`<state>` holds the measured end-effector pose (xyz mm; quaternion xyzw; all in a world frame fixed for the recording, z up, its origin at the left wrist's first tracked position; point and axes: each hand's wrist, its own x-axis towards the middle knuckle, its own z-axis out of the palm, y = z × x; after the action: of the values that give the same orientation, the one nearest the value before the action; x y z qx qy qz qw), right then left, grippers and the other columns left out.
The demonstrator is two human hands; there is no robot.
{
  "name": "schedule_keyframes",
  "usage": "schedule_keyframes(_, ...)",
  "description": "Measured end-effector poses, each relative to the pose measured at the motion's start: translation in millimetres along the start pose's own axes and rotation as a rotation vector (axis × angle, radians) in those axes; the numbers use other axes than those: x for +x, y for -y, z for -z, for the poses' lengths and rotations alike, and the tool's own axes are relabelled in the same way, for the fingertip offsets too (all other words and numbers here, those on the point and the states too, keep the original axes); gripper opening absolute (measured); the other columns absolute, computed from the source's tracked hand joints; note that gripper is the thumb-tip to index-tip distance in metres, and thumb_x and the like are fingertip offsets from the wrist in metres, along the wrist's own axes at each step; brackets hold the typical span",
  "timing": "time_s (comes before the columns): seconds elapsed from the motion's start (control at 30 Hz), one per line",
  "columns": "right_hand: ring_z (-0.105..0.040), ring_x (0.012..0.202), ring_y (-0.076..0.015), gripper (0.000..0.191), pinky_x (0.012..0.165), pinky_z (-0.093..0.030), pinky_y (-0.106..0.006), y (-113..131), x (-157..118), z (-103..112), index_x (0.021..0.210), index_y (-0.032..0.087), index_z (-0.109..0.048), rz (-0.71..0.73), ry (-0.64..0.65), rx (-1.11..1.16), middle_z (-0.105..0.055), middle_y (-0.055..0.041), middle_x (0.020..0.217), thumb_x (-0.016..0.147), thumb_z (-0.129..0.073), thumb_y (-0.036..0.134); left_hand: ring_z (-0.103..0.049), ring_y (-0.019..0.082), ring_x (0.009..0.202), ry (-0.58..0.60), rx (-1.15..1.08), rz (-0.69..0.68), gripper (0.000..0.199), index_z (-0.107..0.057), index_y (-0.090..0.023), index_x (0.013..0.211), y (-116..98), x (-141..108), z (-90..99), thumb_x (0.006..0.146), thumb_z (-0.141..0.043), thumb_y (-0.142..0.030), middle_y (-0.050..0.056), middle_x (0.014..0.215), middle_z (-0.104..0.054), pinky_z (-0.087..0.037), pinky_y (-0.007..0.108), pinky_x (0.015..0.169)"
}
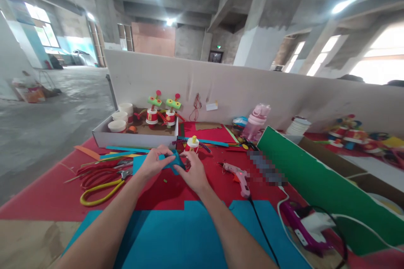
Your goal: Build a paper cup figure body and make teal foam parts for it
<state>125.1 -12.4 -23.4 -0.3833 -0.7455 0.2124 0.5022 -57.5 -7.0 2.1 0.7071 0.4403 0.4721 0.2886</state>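
Both hands are raised over the red-covered table, pinching a curled piece of blue paper [177, 161] between them. My left hand [157, 162] grips its left side with thumb and fingers. On the right side, my right hand [193, 171] is closed on the same paper. Just behind the hands stands a small paper-cup figure [192, 145] with a yellow top and dark coiled arms. To the right lies a pink hot glue gun [237, 175] with a small red light lit. Yellow-handled scissors or pliers [102, 191] lie left of my hands.
A white box [135, 138] at the back left holds paper cups and two finished-looking cup figures [152, 115]. Blue sheets [170, 239] cover the front. A green panel [328, 189], a purple power strip [303, 227] with cables and a pink bottle [256, 122] stand right.
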Motion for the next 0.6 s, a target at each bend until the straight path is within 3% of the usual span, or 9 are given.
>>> schedule_keyframes(0.1, -0.060, 0.086, -0.0195, 0.023, 0.074, -0.049, -0.030, -3.9, -0.9, -3.6, 0.095, 0.020, -0.061, -0.033, 0.033, 0.084, -0.066, -0.0056, 0.093, 0.083, -0.063, 0.039, -0.052, 0.018, 0.076, 0.019, -0.010, -0.011, 0.021, -0.071, -0.019, 0.070, 3.2, -1.1, -4.0, 0.079, -0.065, -0.037, 0.002, 0.071, -0.061, -0.039, 0.030, 0.077)
schedule_keyframes(0.3, -0.058, 0.070, -0.0159, 0.024, 0.060, -0.044, -0.024, -8.3, -1.4, -6.2, 0.091, 0.021, -0.060, -0.149, 0.048, 0.241, -0.063, -0.0019, 0.079, 0.091, -0.052, 0.044, -0.054, 0.019, 0.076, -0.028, -0.029, -0.007, 0.020, -0.072, -0.020, 0.071, 0.3, -0.2, -6.9, 0.078, -0.067, -0.038, 0.003, 0.072, -0.065, -0.042, 0.030, 0.077)
schedule_keyframes(0.47, -0.052, 0.065, -0.0155, 0.025, 0.060, -0.038, -0.024, -8.8, -1.3, -0.7, 0.081, 0.022, -0.055, -0.032, 0.037, -0.003, -0.057, -0.0007, 0.071, 0.095, -0.045, 0.040, -0.047, 0.014, 0.061, -0.034, -0.117, 0.103, 0.027, -0.066, -0.017, 0.070, -3.0, 0.0, -9.7, 0.076, -0.067, -0.042, 0.000, 0.061, -0.056, -0.039, 0.025, 0.059)
schedule_keyframes(0.6, -0.052, 0.064, -0.0158, 0.026, 0.061, -0.035, -0.024, -9.7, -1.8, 1.2, 0.078, 0.022, -0.052, 0.033, 0.077, -0.181, -0.056, -0.0010, 0.070, 0.097, -0.041, 0.035, -0.042, 0.011, 0.056, -0.002, -0.154, 0.153, 0.030, -0.063, -0.016, 0.068, -2.6, -0.3, -10.9, 0.076, -0.066, -0.044, -0.002, 0.057, -0.050, -0.034, 0.023, 0.054)
